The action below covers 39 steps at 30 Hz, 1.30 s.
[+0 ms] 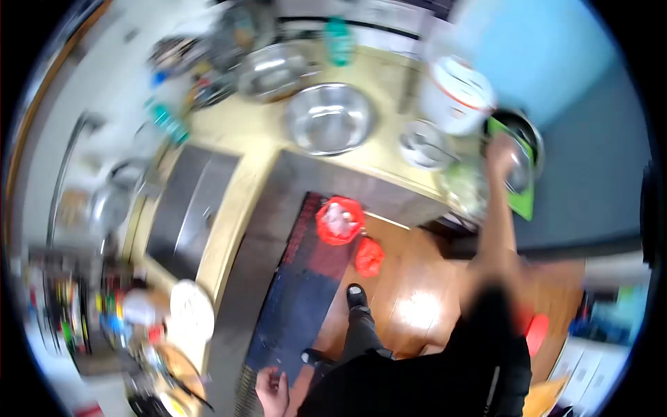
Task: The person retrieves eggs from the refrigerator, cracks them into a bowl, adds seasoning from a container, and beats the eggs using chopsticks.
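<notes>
My right hand (501,154) is stretched out to the far right corner of the counter. It overlaps a green cutting board (522,203) and a shiny metal bowl or lid (518,172); motion blur hides its fingers and whether they grip either one. Behind these sits a dark round pan (533,132). Low in the view, my left hand (272,390) hangs over the floor mat, fingers loosely curled and slightly apart, with nothing in it. A white rice cooker (456,97) and a small bowl with a spoon (424,144) stand left of my right hand.
A large steel basin (330,119) and another metal bowl (273,71) stand on the yellowish counter (229,128). Left is a sink (191,208). On the floor are a red-lined bin (340,220), a red bag (369,257) and a dark mat (292,306). A grey-blue cabinet side (590,167) rises at right.
</notes>
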Each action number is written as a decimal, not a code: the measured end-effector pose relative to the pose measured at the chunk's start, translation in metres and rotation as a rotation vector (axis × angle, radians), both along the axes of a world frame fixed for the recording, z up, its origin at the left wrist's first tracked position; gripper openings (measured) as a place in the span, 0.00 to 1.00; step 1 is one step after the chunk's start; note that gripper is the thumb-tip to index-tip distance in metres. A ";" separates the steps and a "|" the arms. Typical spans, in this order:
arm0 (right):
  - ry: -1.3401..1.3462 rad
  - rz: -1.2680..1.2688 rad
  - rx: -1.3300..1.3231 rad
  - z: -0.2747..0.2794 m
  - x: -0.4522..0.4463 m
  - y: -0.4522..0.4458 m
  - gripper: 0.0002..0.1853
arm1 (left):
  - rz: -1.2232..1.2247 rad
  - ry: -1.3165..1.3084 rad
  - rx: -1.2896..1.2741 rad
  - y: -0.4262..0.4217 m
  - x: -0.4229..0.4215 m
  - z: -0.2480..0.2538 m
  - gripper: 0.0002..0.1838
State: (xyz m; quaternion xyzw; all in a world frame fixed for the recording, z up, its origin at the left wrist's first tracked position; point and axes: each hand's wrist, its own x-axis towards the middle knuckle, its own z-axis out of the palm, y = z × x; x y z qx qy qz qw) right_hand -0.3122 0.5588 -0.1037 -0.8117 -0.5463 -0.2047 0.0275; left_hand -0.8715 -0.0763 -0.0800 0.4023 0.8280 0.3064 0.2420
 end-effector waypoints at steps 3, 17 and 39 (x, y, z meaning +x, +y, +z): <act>0.428 0.348 0.564 0.089 -0.086 -0.092 0.14 | 0.148 -0.157 0.004 0.002 0.015 0.043 0.08; 0.932 2.364 -1.261 0.129 -0.632 -0.708 0.10 | 0.305 -0.561 0.581 -0.225 -0.074 0.049 0.06; 1.622 1.565 -1.838 0.071 -0.822 -0.919 0.10 | 0.856 -1.051 1.421 -0.422 -0.257 0.010 0.28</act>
